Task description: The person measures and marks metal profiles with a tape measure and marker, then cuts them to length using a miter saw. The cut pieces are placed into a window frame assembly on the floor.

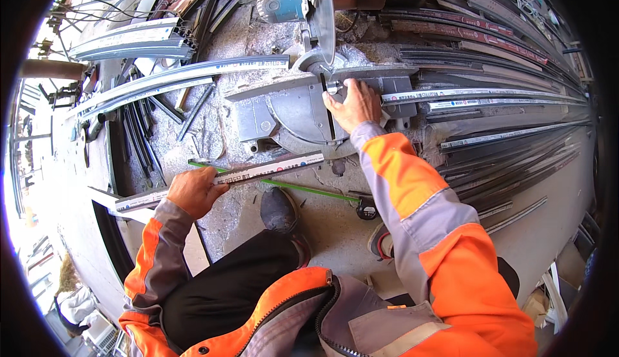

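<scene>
Orange and grey jacket fabric with a dark toothed zip lies nearest the camera, beside smooth black trousers; the left hand is closed around a long, narrow grey profile, which slants in front of the saw, its right end near the front edge of the metal saw base; the right hand rests over that base beside its slot, thumb and forefinger narrowly apart near a small metal piece, though I cannot tell whether they grip anything; above stand a thin round blade and a ribbed teal motor housing.

Bright, crinkled shavings litter the rough grey floor; a green tape runs toward a dark rounded case; straight pale strips lie at left, dark bars at right.

Printed white film with dark lettering and red marks covers the held profile; similar print runs along a white-faced strip right of the saw; reddish bars beyond carry pale print.
</scene>
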